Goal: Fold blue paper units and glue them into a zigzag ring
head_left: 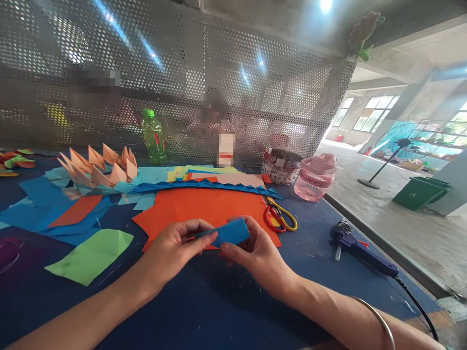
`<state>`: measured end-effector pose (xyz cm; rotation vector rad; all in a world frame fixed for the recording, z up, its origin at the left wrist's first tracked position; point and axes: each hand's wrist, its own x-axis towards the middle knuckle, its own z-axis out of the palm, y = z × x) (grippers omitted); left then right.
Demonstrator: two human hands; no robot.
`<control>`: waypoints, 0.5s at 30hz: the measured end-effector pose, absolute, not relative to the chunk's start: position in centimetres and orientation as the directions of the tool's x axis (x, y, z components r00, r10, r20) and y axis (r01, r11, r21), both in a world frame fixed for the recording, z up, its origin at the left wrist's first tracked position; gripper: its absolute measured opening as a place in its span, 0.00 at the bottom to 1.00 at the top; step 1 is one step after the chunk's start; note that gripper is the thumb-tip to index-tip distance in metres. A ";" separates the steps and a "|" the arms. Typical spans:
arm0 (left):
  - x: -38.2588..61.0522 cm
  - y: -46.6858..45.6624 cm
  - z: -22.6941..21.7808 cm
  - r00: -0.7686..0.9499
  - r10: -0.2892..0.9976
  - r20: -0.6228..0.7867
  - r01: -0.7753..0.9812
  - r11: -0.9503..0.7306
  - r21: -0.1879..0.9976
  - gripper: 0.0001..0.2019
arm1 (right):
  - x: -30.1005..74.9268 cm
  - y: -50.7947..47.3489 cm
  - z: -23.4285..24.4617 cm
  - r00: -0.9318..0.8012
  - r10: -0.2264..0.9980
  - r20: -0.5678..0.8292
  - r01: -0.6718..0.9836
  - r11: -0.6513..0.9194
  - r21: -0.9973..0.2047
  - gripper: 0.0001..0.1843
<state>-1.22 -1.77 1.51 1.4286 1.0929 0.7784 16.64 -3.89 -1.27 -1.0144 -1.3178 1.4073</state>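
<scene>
A folded blue paper piece (230, 232) is held between both my hands above the dark blue table (204, 301). My left hand (174, 248) pinches its left end with thumb and fingers closed. My right hand (255, 253) grips its right end, fingers curled around it; a thin bangle sits on that forearm. Under the hands lies a large orange paper sheet (189, 206). A long row of folded blue paper points (204, 186) lies along the orange sheet's far edge.
Red and yellow scissors (280, 217) lie right of the orange sheet, a purple glue gun (361, 249) farther right with its cord. A green paper piece (91, 255), orange folded crown (98, 167), green bottle (153, 137), pink bottle (315, 177), woven basket (280, 165) and perforated screen (182, 73) surround.
</scene>
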 end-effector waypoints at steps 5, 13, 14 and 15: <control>-2.1 -1.0 1.2 0.314 0.934 -0.171 0.038 0.168 0.985 0.13 | 17.3 -3.4 -1.4 -0.119 0.958 0.262 -0.069 0.255 -0.964 0.17; -2.3 -0.6 1.1 0.376 0.902 -0.210 -0.008 0.230 0.973 0.09 | 18.4 -2.9 -1.2 -0.338 0.776 0.533 0.342 0.629 -0.698 0.13; -2.2 -0.6 1.0 0.376 0.904 -0.204 -0.010 0.224 0.975 0.09 | 18.4 -3.0 -1.2 -0.351 0.768 0.536 0.357 0.639 -0.681 0.12; -2.2 -0.6 1.0 0.386 0.901 -0.198 -0.013 0.220 0.975 0.09 | 18.3 -3.0 -1.2 -0.358 0.765 0.535 0.368 0.643 -0.672 0.11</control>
